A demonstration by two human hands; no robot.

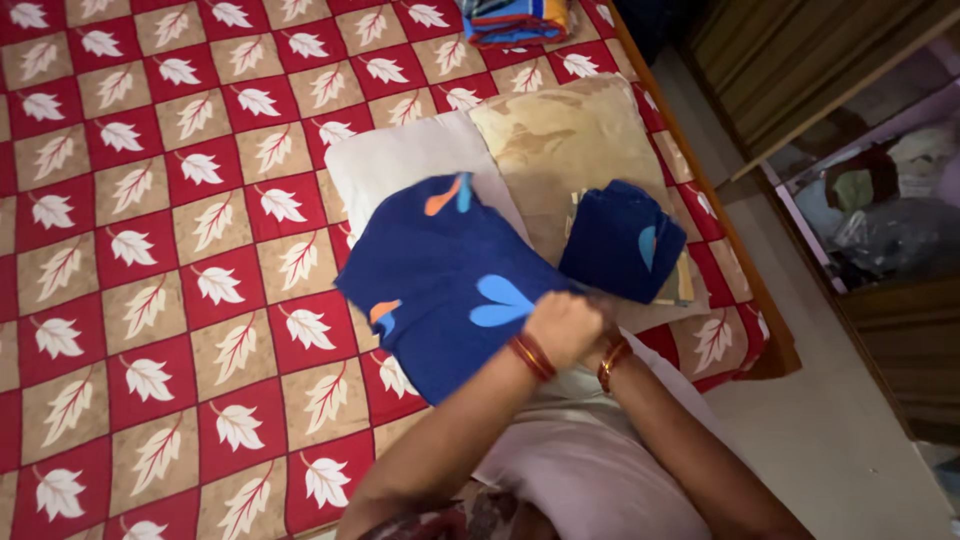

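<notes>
Left hand (565, 328) fingers clenched on blue cloth (450, 285) over bed (150, 250); right hand (603, 335) (mostly hidden), grip unclear.

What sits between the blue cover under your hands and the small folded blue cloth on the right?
In the head view, a tan pillow lies between the blue cover and the folded blue cloth; both overlap it.

Bed (150, 250), red-and-tan leaf-print cover; white pillow (400, 160), tan pillow (570, 140), folded striped cloth (515, 20) lying on it.
</notes>
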